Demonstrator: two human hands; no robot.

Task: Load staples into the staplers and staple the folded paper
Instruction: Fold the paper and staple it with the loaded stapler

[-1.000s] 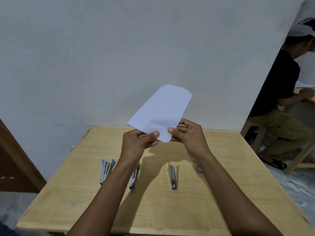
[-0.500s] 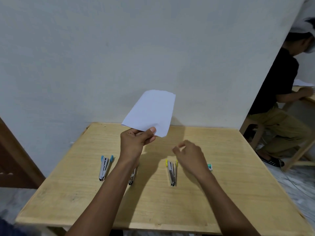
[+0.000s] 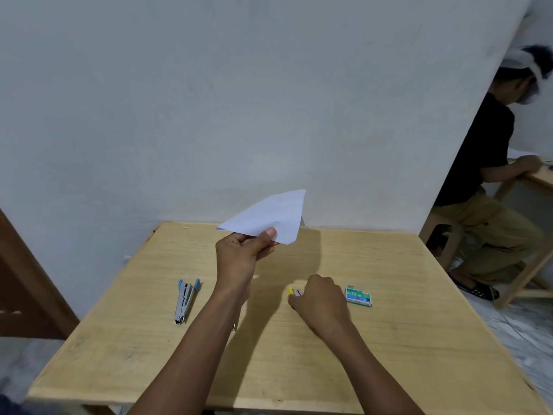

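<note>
My left hand (image 3: 242,259) holds the folded white paper (image 3: 269,218) by its near edge, up above the back half of the wooden table (image 3: 389,339). My right hand (image 3: 321,302) rests down on the yellow-tipped stapler (image 3: 294,292), covering most of it; only its yellow end shows, and I cannot tell if the fingers grip it. A blue-tipped stapler (image 3: 185,299) lies open on the left of the table. A third stapler is almost hidden under my left forearm, only its tip (image 3: 234,326) showing. A green staple box (image 3: 358,296) lies just right of my right hand.
A white wall stands directly behind the table. A dark wooden door edge (image 3: 27,280) is at the left. To the right, a person in a black shirt (image 3: 484,163) sits at another table, with a stool and table legs on the marble floor.
My right hand let go of the paper and dropped to the yellow-tipped stapler. My left hand lowered the paper, which now lies flatter. The staple box came into view.
</note>
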